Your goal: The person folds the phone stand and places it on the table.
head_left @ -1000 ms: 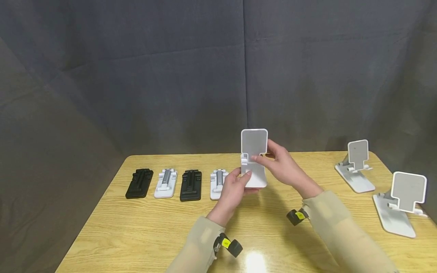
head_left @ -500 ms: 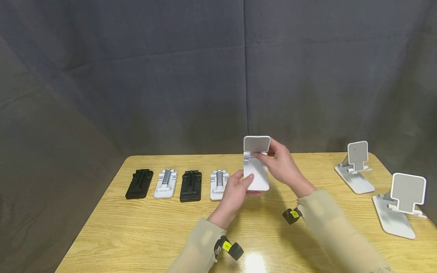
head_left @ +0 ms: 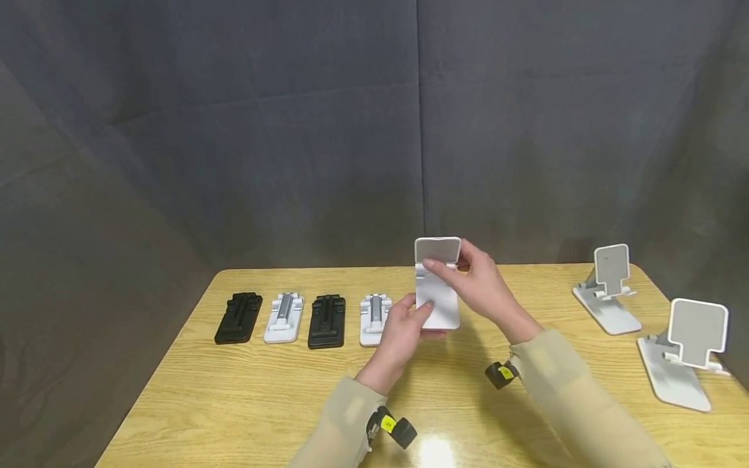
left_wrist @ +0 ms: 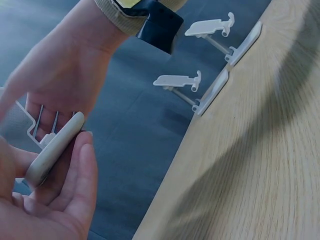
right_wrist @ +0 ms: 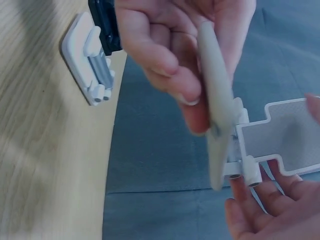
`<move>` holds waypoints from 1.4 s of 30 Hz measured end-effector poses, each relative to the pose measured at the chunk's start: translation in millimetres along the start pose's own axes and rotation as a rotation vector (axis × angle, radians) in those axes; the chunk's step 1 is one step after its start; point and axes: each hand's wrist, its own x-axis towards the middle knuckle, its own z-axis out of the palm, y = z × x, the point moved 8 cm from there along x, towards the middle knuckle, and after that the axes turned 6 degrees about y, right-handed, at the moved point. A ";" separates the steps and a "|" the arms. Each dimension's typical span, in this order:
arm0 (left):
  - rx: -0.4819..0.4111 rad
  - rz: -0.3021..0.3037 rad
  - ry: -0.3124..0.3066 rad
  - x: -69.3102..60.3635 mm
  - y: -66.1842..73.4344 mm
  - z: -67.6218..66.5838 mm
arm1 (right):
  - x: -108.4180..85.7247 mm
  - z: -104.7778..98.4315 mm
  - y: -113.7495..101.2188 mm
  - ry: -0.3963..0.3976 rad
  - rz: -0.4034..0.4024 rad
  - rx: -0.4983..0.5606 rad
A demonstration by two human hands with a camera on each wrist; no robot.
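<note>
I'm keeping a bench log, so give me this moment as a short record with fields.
held stand: white, partly open, off the table
left hand: grips its base
right hand: holds its gray-faced plate
folded, left to right: first black stand; first white stand; second black stand; second white stand, partly behind the left hand
open, at right: far white stand; near white stand
backdrop: dark cloth

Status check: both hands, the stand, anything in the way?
Left hand gripping base, right hand pinching plate. White phone stand held up off table, plate folded out. No obstruction seen.
</note>
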 end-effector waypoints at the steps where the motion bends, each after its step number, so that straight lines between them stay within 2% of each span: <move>1: 0.005 0.000 0.001 -0.3 0.0 0.0 | -0.6 -1.1 -1.2 0.005 0.008 0.013; 4: 0.015 -0.007 0.000 -1.0 -1.5 -0.1 | -1.1 -6.3 -7.4 0.029 0.021 0.037; 9: 0.017 -0.014 -0.003 -1.8 -2.9 -0.5 | 2.3 -17.4 -20.5 0.086 -0.011 0.038; 15: 0.029 -0.007 -0.006 -2.2 -3.2 -0.2 | 5.7 -23.9 -25.4 0.125 -0.016 0.029; 28: 0.022 -0.006 -0.008 -2.7 -3.5 2.6 | 4.6 -21.6 -16.9 0.101 0.025 0.049; 42: 0.029 -0.019 0.019 -0.5 -3.3 1.4 | 3.3 -15.1 -9.6 0.091 0.062 0.085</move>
